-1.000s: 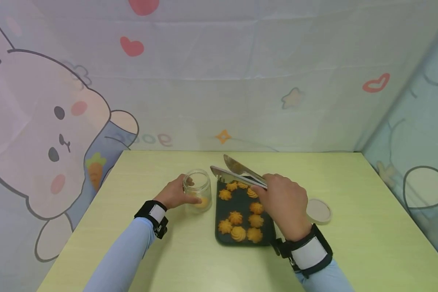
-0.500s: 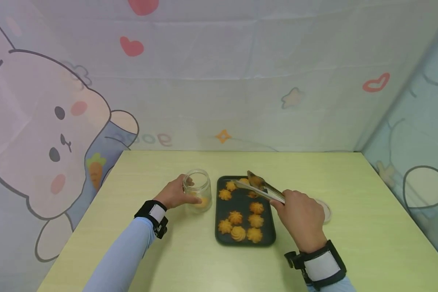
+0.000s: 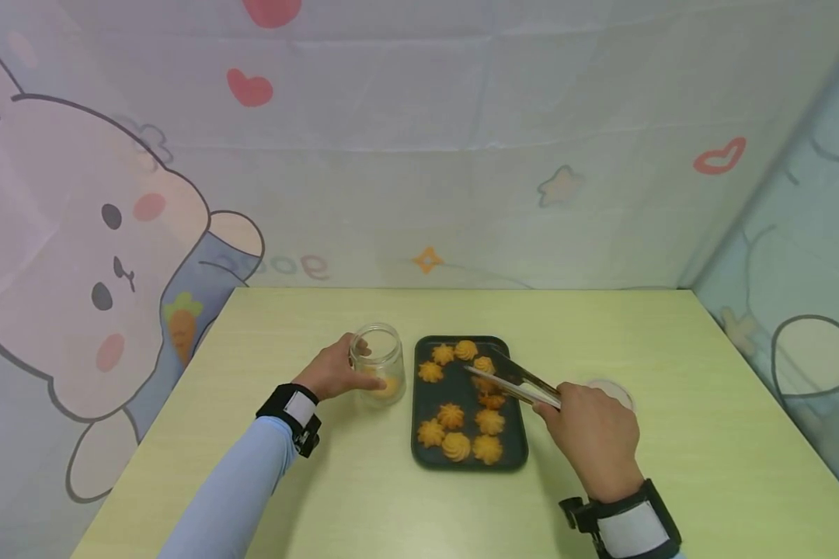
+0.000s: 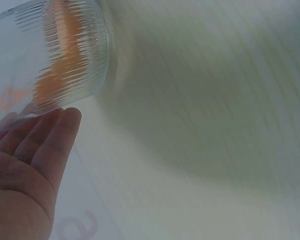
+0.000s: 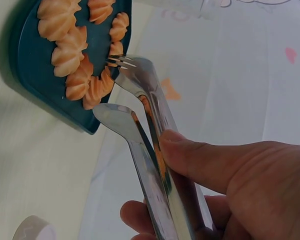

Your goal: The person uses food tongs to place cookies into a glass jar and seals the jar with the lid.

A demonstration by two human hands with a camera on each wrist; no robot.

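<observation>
My left hand [image 3: 335,371] holds a clear glass jar [image 3: 386,355] upright on the table, fingers behind and thumb in front. Inside, at the bottom, lies a yellow-orange cookie [image 4: 65,65], seen through ribbed glass. To the jar's right is a dark tray [image 3: 435,405] with several piped cookies [image 3: 450,417]. My right hand [image 3: 597,435] grips metal serving tongs [image 5: 157,115], thumb on one arm and fingers under the other. One tong end is forked, the other spoon-like. They stand apart over the tray's right-hand cookies, nothing plainly held; contact with a cookie cannot be told.
A round pale lid [image 3: 617,390] lies right of the tray, partly hidden behind my right hand. The pale yellow table [image 3: 391,512] ends at a printed cloth backdrop [image 3: 461,210] behind and at the right.
My right hand has brought the tongs from near the jar's mouth back to the right and toward me, over the tray's right side. My left hand and the jar have stayed put.
</observation>
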